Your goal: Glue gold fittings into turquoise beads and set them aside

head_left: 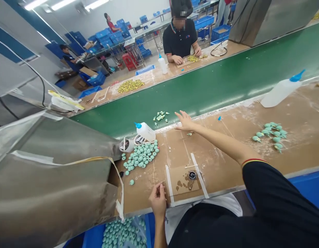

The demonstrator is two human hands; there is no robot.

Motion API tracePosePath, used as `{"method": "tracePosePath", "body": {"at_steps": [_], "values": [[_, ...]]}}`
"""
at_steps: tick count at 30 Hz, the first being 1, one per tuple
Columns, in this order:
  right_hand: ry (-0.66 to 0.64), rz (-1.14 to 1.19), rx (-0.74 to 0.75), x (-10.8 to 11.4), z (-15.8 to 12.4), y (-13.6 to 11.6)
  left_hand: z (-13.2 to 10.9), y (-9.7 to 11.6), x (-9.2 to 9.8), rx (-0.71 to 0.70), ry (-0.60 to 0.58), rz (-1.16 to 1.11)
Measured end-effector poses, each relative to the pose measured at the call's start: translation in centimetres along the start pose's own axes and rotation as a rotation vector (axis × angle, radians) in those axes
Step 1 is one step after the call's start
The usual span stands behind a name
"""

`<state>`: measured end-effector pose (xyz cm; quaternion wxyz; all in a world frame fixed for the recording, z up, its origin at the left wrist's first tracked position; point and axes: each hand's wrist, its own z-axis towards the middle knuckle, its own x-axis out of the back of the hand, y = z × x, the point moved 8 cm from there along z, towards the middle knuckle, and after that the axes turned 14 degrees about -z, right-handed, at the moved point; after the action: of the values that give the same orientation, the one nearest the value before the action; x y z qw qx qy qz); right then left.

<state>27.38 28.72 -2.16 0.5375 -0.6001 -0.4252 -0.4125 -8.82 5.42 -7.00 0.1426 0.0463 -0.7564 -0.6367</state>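
Teal rounded pieces (141,155) lie in a loose heap on my brown work bench (299,137), with a few strays at the heap's lower edge. They look small and light, and probably hard and smooth, so I'd expect them to roll if nudged. I'd pinch one across its middle between finger and thumb. A second cluster of teal pieces with short stems (270,136) sits further along the bench to my right. Those stems look thin and could be fragile, so I'd take that kind by the round body.

My hands are well apart. My right hand (185,121) is stretched out open over the bench, fingers spread, near a tiny teal scrap (189,134) and holding nothing. My left hand (158,201) is down at the bench's near edge beside a taped cardboard mat (180,182), its fingertips (161,187) drawn together. I can't tell whether they grip anything.

A white squeeze bottle with a blue nozzle (145,131) stands just behind the heap, and a small black dish (192,175) sits on the mat. Below the bench, a blue crate (93,237) holds more teal pieces in a clear bag (123,232).
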Motion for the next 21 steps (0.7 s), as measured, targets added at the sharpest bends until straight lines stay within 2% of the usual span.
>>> {"method": "tracePosePath", "body": {"at_steps": [2, 5, 11, 15, 18, 21], "values": [[-0.088, 0.006, -0.048, -1.3, 3.6, -2.6, -0.3, -0.2, 0.2, 0.002, 0.031, -0.030], [-0.111, 0.005, -0.056, -2.8, 7.2, -6.0, -0.9, -0.5, 0.4, -0.008, 0.075, -0.053], [-0.025, -0.044, -0.019, -4.6, 11.0, -10.6, -1.5, -0.6, 0.6, -0.011, 0.137, -0.063], [0.046, -0.069, -0.027, -4.8, 12.7, -11.2, -1.6, -0.4, 0.6, -0.001, 0.135, -0.022], [0.109, -0.078, -0.048, -4.5, 14.0, -10.2, -1.7, -0.6, 0.8, -0.009, 0.154, 0.001], [0.126, -0.091, 0.000, -4.0, 15.0, -9.2, -1.5, -1.1, 0.9, -0.014, 0.154, 0.020]]}}
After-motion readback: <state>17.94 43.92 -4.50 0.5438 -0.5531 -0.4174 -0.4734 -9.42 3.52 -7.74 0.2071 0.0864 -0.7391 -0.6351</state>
